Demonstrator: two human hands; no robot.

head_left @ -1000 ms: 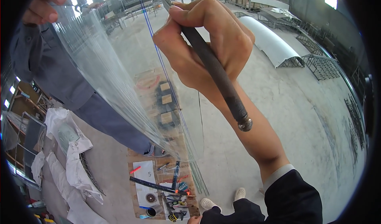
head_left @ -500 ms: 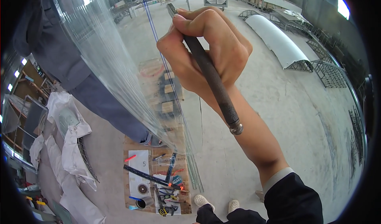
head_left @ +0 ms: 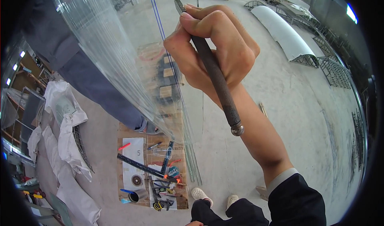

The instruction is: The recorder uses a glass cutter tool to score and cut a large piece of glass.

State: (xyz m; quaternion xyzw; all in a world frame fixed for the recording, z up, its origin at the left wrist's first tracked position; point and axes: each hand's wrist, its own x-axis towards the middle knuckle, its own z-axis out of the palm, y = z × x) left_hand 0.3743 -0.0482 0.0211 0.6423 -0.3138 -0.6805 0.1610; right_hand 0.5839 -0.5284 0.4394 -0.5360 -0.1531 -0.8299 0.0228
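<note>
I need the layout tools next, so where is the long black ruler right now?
In the head view, the long black ruler lies slanted across the brown cardboard mat on the concrete floor, lower left of centre, just left of the white shoes and below the clear glass sheets.

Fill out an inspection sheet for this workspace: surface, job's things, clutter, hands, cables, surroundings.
Surface: grey concrete floor, dusty.
Job's things: dark knurled tool with a ball end, its tip raised against the clear glass sheets.
Clutter: cardboard mat with a black ruler, pens, tape measure and small tools; white cloths at left.
Hands: right hand gripping the tool; left hand not in view.
Cables: nothing seen.
Surroundings: another person's trouser leg behind the glass; white curved panel and metal racks beyond.
</note>
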